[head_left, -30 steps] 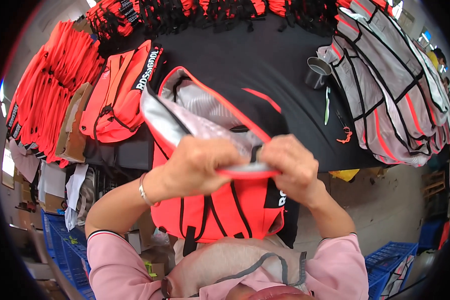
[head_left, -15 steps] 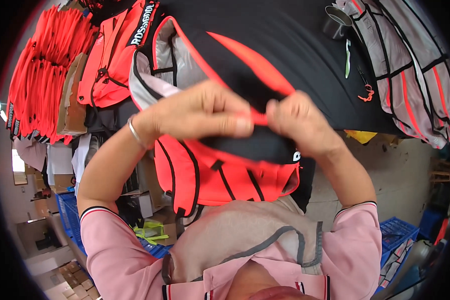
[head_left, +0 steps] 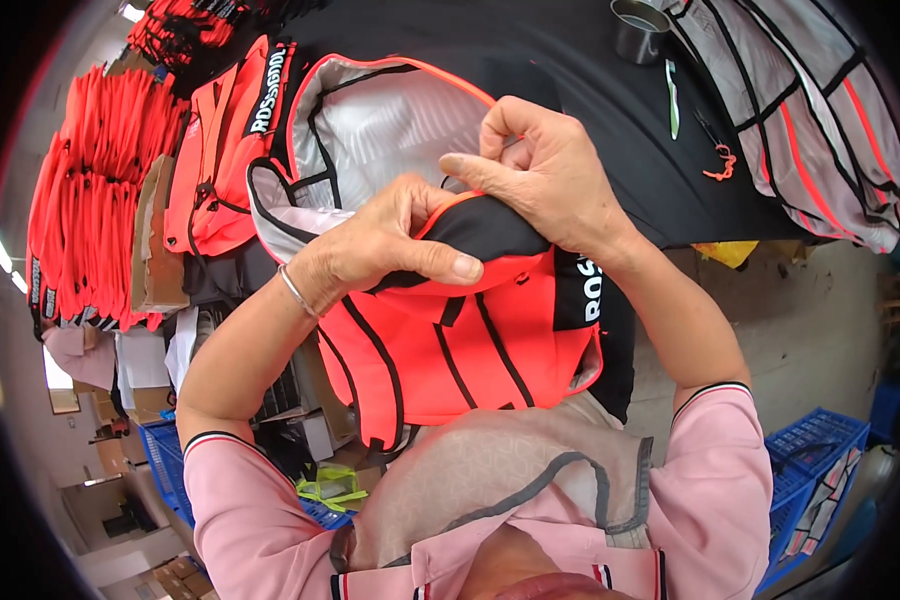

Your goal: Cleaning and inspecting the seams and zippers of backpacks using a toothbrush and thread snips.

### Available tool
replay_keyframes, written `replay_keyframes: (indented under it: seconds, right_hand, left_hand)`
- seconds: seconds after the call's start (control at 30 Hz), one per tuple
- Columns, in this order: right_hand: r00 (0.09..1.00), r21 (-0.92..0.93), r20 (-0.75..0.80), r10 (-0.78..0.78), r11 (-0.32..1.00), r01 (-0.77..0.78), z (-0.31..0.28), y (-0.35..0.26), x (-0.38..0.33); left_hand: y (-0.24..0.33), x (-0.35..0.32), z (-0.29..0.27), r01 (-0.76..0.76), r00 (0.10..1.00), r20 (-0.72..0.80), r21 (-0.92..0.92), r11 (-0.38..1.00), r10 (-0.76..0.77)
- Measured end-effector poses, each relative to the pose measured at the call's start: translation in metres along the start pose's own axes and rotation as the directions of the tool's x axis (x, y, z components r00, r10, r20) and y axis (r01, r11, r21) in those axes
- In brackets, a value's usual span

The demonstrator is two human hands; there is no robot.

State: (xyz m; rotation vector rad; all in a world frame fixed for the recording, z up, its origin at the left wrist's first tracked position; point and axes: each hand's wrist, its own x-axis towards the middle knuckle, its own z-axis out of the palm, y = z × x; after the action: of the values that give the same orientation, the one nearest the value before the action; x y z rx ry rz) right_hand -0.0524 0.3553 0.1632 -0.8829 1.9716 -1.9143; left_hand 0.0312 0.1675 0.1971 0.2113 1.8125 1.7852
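Note:
A bright orange-red and black backpack point(head_left: 520, 340) lies open in front of me, its pale silver lining point(head_left: 390, 120) showing on the far side. My left hand point(head_left: 390, 235) is closed on the orange-piped edge of the bag's black panel point(head_left: 485, 235), thumb on top and fingers behind. Beside it, my right hand point(head_left: 560, 175) is curled over the same edge, its thumb reaching toward the left hand. The tips of some right-hand fingers are tucked in and hard to see.
At the left, a stack of orange-red bag pieces point(head_left: 95, 200) stands by a cardboard box point(head_left: 155, 240). Another orange-red bag point(head_left: 215, 190) lies beside them. On the black-covered table are a metal cup point(head_left: 640, 35), a green-white tool point(head_left: 673, 100) and grey bag panels point(head_left: 800, 130). Blue crates point(head_left: 815, 450) stand below.
The bag's edge, stretched and blurred between my hands before, now bends up in a curve. My right hand has moved up and left, closer to the left one. The lining shows more widely.

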Motion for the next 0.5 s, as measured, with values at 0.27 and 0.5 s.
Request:
replay_keyframes:
  seconds: [0.27,0.5]
  right_hand:
    - [0.992,-0.03,0.048,-0.118,0.992,0.12,-0.002,0.024,0.035]
    - [0.999,0.376,-0.033,-0.042,0.925,0.051,-0.048,0.028,0.016]
  left_hand:
    - [0.02,0.016,0.003,0.063,0.99,-0.143,0.376,0.925,-0.01]
    - [0.03,-0.041,-0.115,0.071,0.799,-0.274,0.927,0.369,0.536]
